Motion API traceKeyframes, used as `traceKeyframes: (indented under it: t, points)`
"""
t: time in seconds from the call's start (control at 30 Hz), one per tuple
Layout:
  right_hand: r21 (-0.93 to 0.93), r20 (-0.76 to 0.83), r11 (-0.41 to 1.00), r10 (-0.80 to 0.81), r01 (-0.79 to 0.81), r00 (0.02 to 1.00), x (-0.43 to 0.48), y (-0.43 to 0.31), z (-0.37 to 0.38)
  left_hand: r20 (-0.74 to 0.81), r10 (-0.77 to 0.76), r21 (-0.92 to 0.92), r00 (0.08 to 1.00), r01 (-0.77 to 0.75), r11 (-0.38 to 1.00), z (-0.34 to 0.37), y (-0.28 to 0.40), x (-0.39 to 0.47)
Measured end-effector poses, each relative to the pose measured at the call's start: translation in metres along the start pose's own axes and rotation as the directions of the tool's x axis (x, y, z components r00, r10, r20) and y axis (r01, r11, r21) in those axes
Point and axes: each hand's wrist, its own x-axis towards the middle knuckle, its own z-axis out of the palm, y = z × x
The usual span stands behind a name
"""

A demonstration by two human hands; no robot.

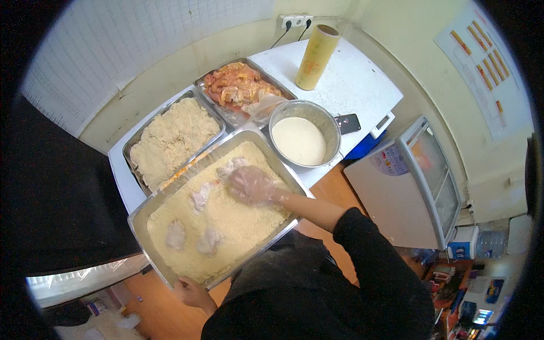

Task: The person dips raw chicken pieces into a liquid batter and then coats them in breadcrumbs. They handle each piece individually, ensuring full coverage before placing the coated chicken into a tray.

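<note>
A large metal tray (138, 223) of pale breadcrumbs (242, 229) lies before me, its near side jutting past the table. Several batter-coated meat pieces rest on the crumbs, among them one piece (175, 235) at the left and another (209, 241) near the middle. My left hand (190, 291) grips the tray's near left corner. My right hand (250, 185), in a clear plastic glove, is down on the crumbs in the tray's upper right, beside a coated piece (231, 166). Its fingers are curled, and whether anything is under them is hidden.
Behind stand a tray of crumb-coated pieces (174, 136), a tray of raw marinated meat (242, 85) and a metal pot of batter (299, 140). A phone (348, 123) lies beside the pot. A plastic-wrap roll (317, 57) stands upright farther back. A chest freezer (408, 187) is to the right.
</note>
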Motion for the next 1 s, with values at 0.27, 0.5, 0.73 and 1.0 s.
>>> traceKeyframes:
  t: [0.27, 0.5, 0.73, 1.0]
  points:
    - [0.112, 0.16, 0.853, 0.491, -0.51, 0.856, -0.056, 0.013, -0.028, -0.03, 0.042, -0.043, 0.999, -0.044, 0.998, 0.002, -0.001, 0.0]
    - [0.274, 0.602, 0.591, 0.51, -0.759, 0.615, -0.052, 0.002, -0.054, -0.002, -0.015, -0.081, 1.0, 0.015, 0.997, -0.001, 0.005, -0.001]
    - [0.364, 0.477, 0.52, 0.608, -0.773, 0.634, -0.056, -0.017, -0.059, -0.037, 0.04, -0.127, 0.999, -0.044, 0.991, -0.005, 0.01, 0.0]
    - [0.082, 0.102, 0.877, 0.464, -0.473, 0.88, -0.041, -0.036, -0.103, -0.031, 0.026, -0.068, 0.999, -0.028, 0.997, -0.004, 0.01, 0.002]
